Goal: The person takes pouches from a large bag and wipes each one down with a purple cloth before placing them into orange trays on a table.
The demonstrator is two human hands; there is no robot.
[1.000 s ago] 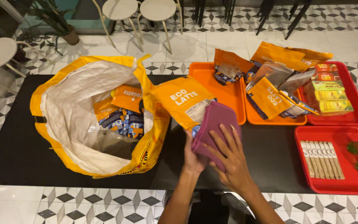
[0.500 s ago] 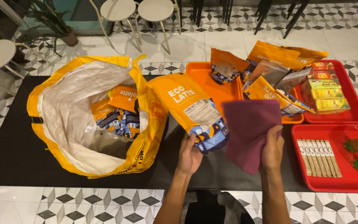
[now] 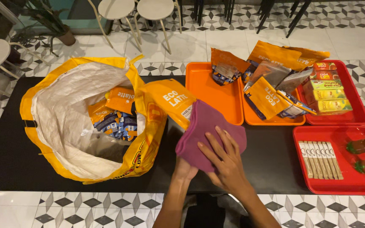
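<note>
The right hand (image 3: 224, 162) lies flat, fingers spread, pressing a maroon cloth (image 3: 203, 126) onto an orange pouch (image 3: 170, 99) at the desk (image 3: 5, 139) front. The left hand (image 3: 186, 168) sits under the cloth; its grip seems closed on the pouch, though hidden. Rubbing hard could push the pouch sideways. Half a second ago the cloth hung lifted off it.

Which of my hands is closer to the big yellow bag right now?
Left. Your left hand sits under the purple cloth's left edge, just right of the yellow bag. Your right hand lies on the cloth, farther right.
</note>
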